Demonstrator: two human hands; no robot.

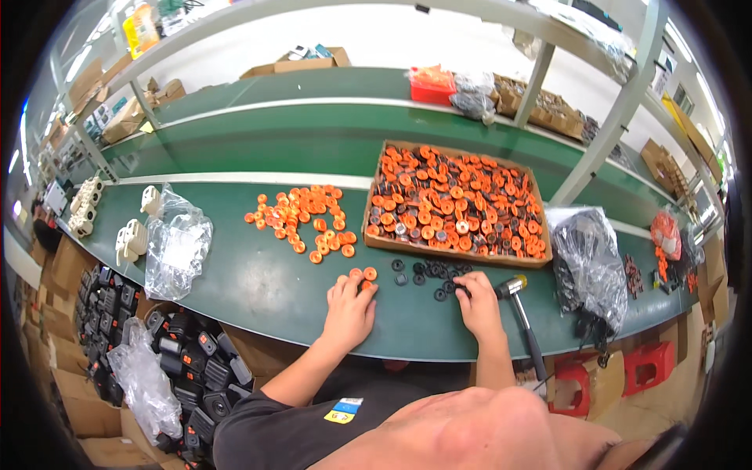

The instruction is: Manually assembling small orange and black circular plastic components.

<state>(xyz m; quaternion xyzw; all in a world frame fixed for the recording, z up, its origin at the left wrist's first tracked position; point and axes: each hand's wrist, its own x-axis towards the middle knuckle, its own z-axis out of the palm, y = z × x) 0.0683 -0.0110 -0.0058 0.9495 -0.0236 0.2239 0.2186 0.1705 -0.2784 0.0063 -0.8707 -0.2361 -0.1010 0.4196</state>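
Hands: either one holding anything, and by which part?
Left hand: fingers rest on orange discs, lying on the belt, not lifted. Right hand: fingers pinch a black ring at its edge; grip detail too small to confirm.

Open brown carton (540, 258) mid-table, clear plastic bag (178, 243) at left

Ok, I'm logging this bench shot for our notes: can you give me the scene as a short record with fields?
surface: green workbench
left hand: left hand flat on the bench, fingertips at a few orange discs
right hand: right hand at a cluster of black rings
box: cardboard tray full of orange and black round parts
loose pile: orange parts left of the tray
tool: small mallet beside the right hand
bags: clear bag, dark bag
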